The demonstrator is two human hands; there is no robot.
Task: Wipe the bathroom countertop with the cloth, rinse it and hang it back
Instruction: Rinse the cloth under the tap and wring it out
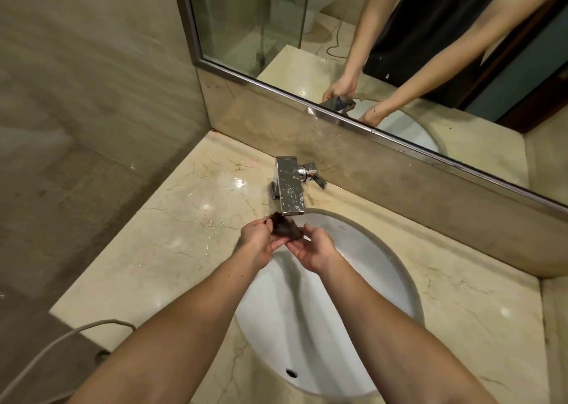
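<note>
Count: two hands, one cloth, one faucet, one basin, one mirror. The left hand [259,239] and right hand [310,251] meet just under the faucet [289,188] spout, over the far rim of the sink [362,268]. Both hold the cloth [284,228], a small dark brown wad, wet-looking and crumpled; left fingers curl around its left end, right fingers pinch its lower right edge, palm partly open and turned up. The faucet is a flat rectangular chrome block, spotted with droplets, with a side lever on its right. The basin is an oval white undermount bowl, smooth, with an overflow hole on the near wall. The countertop [172,228] is glossy beige marble with dark veins, bare to the left of the hands up to its squared left edge; a grey cord [55,342] hangs beyond that edge. A metal-framed mirror [338,35] runs along the back above a low marble upstand.
</note>
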